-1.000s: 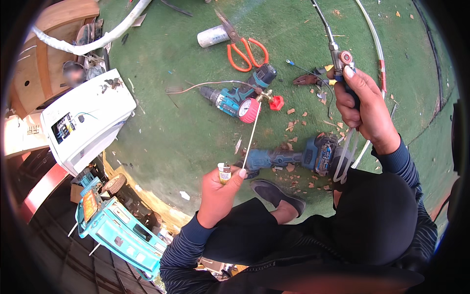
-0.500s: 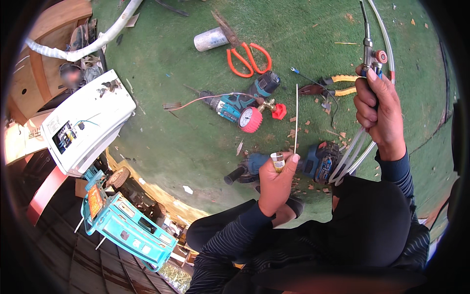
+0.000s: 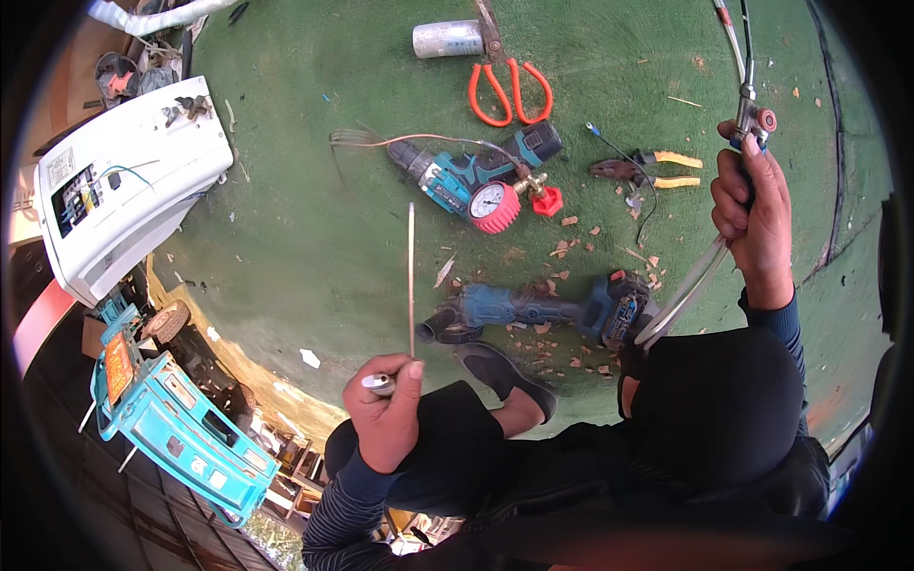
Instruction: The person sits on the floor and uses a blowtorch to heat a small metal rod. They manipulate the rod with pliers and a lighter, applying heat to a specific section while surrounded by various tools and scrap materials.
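Observation:
My left hand (image 3: pixel 384 419) is closed around a thin, pale, straight rod (image 3: pixel 411 276), which points away from me over the green floor. The same fist also holds a small cylinder (image 3: pixel 378 383) with a light, shiny end; its kind is hard to make out. On the right, my right hand (image 3: pixel 757 205) grips a gas torch (image 3: pixel 747 103) by its handle. A round red knob (image 3: pixel 766 120) sits on the torch's side, and its thin metal neck points away from me. Pale hoses (image 3: pixel 700 276) run from below that hand toward my knee. No flame shows.
A cordless angle grinder (image 3: pixel 533 308) lies before my knees. Beyond it are a drill (image 3: pixel 447 183), a pressure gauge (image 3: pixel 491 206), pliers (image 3: pixel 624 171), orange-handled shears (image 3: pixel 492 95) and a silver can (image 3: pixel 446 40). A white appliance housing (image 3: pixel 133 205) and a turquoise vehicle (image 3: pixel 190 433) stand left.
My left hand has moved left and nearer to me, away from the grinder, carrying the rod and small cylinder. The view has shifted; my right hand still holds the torch.

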The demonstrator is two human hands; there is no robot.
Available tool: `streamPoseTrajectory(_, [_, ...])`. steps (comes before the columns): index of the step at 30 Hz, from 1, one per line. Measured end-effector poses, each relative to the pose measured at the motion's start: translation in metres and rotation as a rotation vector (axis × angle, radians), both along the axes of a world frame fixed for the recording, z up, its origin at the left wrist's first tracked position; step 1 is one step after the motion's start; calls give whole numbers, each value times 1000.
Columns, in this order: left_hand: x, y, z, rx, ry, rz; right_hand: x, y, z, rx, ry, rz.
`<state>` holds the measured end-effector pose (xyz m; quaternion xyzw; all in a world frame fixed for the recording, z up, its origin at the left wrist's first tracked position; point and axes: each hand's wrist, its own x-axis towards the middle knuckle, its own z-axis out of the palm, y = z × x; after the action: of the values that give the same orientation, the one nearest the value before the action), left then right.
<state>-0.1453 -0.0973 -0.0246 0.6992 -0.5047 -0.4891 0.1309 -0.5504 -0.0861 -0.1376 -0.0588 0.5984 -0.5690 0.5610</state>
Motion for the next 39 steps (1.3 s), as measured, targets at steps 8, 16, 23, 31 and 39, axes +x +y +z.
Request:
streamPoseTrajectory(8, [112, -43, 45, -403, 539, 387, -26, -38, 107, 126, 511, -23])
streamPoseTrajectory(16, [229, -35, 30, -68, 1123, 485, 4, -56, 176, 220, 1013, 33])
streamPoseTrajectory(23, [238, -39, 14, -125, 1207, 552, 48, -82, 189, 195, 1312, 55])
streamPoseTrajectory(31, [234, -47, -7, 68, 619, 379, 119, -92, 227, -151, 1640, 361])
streamPoseTrajectory(39, [189, -89, -121, 171, 483, -390, 233, -120, 269, -40, 2210, 1219])
